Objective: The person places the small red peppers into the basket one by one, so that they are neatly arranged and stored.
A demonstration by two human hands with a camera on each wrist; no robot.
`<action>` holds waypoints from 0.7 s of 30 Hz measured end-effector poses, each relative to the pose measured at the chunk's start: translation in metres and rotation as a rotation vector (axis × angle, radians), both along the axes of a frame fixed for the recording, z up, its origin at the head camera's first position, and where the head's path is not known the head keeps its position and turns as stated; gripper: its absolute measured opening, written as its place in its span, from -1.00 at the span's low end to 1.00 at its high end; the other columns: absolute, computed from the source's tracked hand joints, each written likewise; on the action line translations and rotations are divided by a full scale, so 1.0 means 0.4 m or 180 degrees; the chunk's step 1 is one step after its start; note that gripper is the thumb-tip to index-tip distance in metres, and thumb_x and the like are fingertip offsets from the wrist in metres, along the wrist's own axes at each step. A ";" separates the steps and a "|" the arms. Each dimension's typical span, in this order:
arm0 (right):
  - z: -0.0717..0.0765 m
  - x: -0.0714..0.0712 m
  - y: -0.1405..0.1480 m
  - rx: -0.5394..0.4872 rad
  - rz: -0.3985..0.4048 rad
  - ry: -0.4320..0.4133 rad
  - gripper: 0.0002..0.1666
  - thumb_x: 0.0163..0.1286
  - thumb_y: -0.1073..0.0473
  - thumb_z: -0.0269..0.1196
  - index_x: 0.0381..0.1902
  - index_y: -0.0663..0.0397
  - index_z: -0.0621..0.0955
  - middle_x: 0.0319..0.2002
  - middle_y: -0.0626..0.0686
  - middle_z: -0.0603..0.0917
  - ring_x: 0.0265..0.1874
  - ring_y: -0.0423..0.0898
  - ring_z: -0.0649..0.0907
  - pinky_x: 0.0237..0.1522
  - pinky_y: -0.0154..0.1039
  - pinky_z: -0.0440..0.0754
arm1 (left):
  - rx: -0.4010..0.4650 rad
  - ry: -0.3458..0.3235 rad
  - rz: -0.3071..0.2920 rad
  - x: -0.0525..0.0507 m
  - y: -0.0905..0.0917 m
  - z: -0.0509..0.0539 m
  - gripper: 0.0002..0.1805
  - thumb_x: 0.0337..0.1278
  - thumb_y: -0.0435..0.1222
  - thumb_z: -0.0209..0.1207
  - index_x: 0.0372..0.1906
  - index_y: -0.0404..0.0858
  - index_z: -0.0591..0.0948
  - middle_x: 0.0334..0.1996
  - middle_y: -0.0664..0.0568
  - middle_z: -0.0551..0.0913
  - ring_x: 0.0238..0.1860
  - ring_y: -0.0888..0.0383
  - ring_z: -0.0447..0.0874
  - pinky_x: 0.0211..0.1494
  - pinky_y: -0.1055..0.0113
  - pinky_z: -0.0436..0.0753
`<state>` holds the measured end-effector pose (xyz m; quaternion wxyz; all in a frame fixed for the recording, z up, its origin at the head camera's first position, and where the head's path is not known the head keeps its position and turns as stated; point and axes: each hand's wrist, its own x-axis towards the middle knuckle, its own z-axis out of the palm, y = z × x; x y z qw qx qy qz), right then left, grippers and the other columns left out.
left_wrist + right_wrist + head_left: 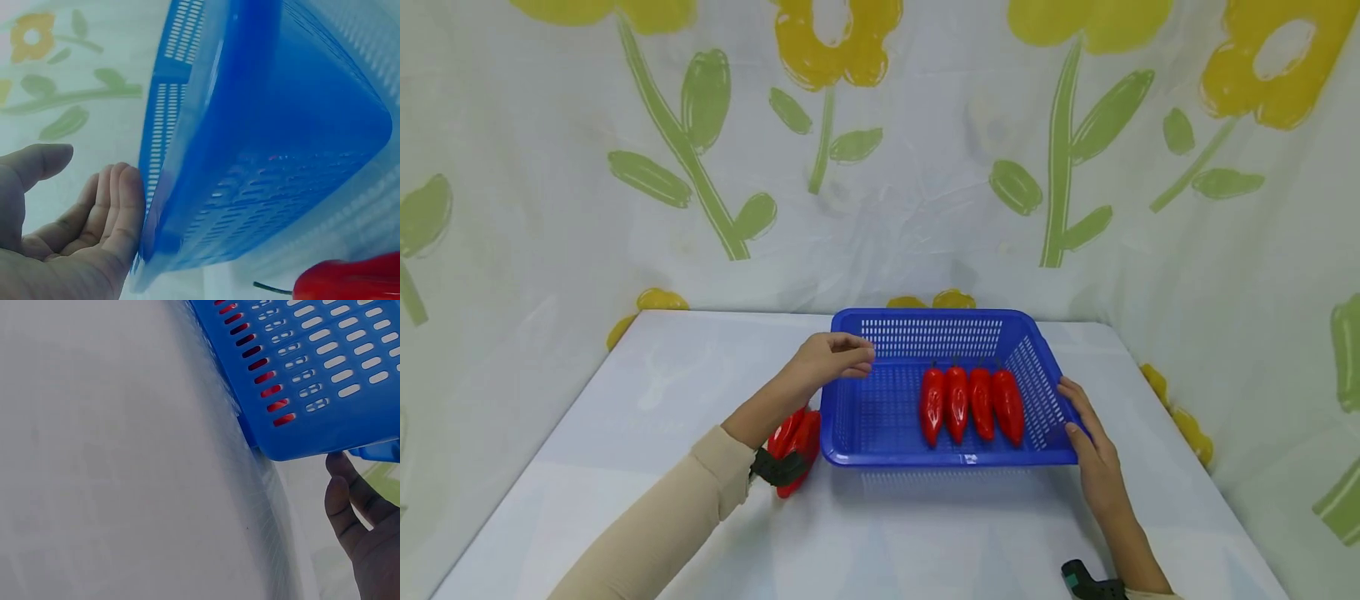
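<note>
A blue plastic basket (955,459) stands on the table, with several shiny red chili peppers (957,404) side by side in its right half. Over its left rim is my left hand (835,360), fingers loosely bent and thumb apart. Nothing shows between the fingers in the left wrist view, where the hand (94,231) is beside the basket's rim (206,125). My right hand (1093,450) touches the right rim near the front corner with fairly straight fingers. In the right wrist view, a fingertip of that hand (369,531) meets the rim.
More red chili peppers (805,437) lie on the white table (700,367) left of the basket, partly hidden by my left wrist and its dark strap. One pepper (350,278) with a dark stem appears beyond the basket. A flower-printed cloth (925,208) hangs behind the table.
</note>
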<state>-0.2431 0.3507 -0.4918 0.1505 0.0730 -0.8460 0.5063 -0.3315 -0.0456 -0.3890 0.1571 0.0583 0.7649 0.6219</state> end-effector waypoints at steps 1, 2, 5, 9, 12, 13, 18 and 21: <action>-0.001 0.002 -0.001 0.0001 -0.0011 -0.0026 -0.44 0.65 0.06 -0.15 0.54 -0.21 0.26 0.56 -0.18 0.12 0.52 -0.27 0.05 0.42 -0.37 0.04 | 0.0034 0.0019 0.0011 0.006 -0.008 -0.001 -0.61 0.31 -0.17 0.28 0.10 -0.33 0.62 -0.01 -0.12 0.69 -0.05 0.03 0.74 0.25 0.10 0.58; -0.001 0.004 -0.002 0.0007 -0.0026 -0.0049 -0.44 0.65 0.05 -0.15 0.54 -0.23 0.26 0.55 -0.19 0.12 0.52 -0.27 0.05 0.42 -0.36 0.05 | 0.0073 0.0049 0.0020 0.011 -0.016 -0.003 -0.60 0.32 -0.17 0.27 0.12 -0.33 0.61 0.00 -0.13 0.68 -0.03 0.02 0.73 0.25 0.09 0.57; -0.001 0.004 -0.004 0.0010 -0.0042 -0.0035 -0.44 0.65 0.05 -0.15 0.54 -0.23 0.26 0.55 -0.19 0.12 0.52 -0.25 0.05 0.44 -0.33 0.06 | 0.0137 0.0167 0.0059 0.025 -0.039 -0.009 -0.59 0.37 -0.16 0.22 0.16 -0.35 0.59 0.06 -0.17 0.65 0.04 -0.01 0.70 0.28 0.09 0.55; 0.001 0.004 -0.004 0.0021 -0.0047 0.0008 -0.45 0.65 0.07 -0.15 0.54 -0.21 0.27 0.55 -0.17 0.13 0.53 -0.24 0.06 0.43 -0.37 0.07 | 0.0191 0.0258 0.0130 0.039 -0.066 -0.016 -0.53 0.38 -0.15 0.21 0.21 -0.38 0.54 0.14 -0.25 0.60 0.14 -0.12 0.62 0.29 0.09 0.53; 0.002 0.004 -0.004 0.0013 -0.0042 0.0019 -0.45 0.65 0.08 -0.15 0.54 -0.19 0.27 0.55 -0.17 0.14 0.53 -0.24 0.06 0.43 -0.37 0.07 | 0.0218 0.0271 0.0227 0.046 -0.084 -0.025 -0.50 0.36 -0.13 0.23 0.24 -0.38 0.53 0.16 -0.24 0.59 0.16 -0.13 0.60 0.28 0.10 0.54; 0.003 0.004 -0.004 0.0007 -0.0040 0.0016 -0.45 0.65 0.07 -0.15 0.54 -0.19 0.27 0.55 -0.17 0.13 0.53 -0.24 0.06 0.43 -0.36 0.07 | 0.0244 0.0269 0.0260 0.048 -0.090 -0.029 -0.49 0.36 -0.14 0.23 0.24 -0.39 0.52 0.15 -0.24 0.59 0.16 -0.13 0.60 0.27 0.10 0.55; 0.001 0.003 -0.004 -0.0020 -0.0030 0.0014 -0.44 0.65 0.07 -0.15 0.54 -0.18 0.27 0.56 -0.16 0.13 0.53 -0.23 0.06 0.46 -0.31 0.06 | 0.0285 0.0278 0.0439 0.057 -0.121 -0.058 -0.49 0.34 -0.13 0.25 0.23 -0.38 0.53 0.11 -0.21 0.62 0.10 -0.06 0.64 0.30 0.01 0.51; -0.004 0.003 -0.003 -0.0021 -0.0032 0.0014 -0.44 0.65 0.08 -0.15 0.54 -0.18 0.27 0.55 -0.16 0.13 0.53 -0.23 0.06 0.45 -0.33 0.06 | 0.0212 0.0286 0.0524 0.064 -0.143 -0.080 -0.48 0.35 -0.13 0.24 0.24 -0.38 0.52 0.14 -0.22 0.61 0.11 -0.07 0.64 0.30 -0.03 0.50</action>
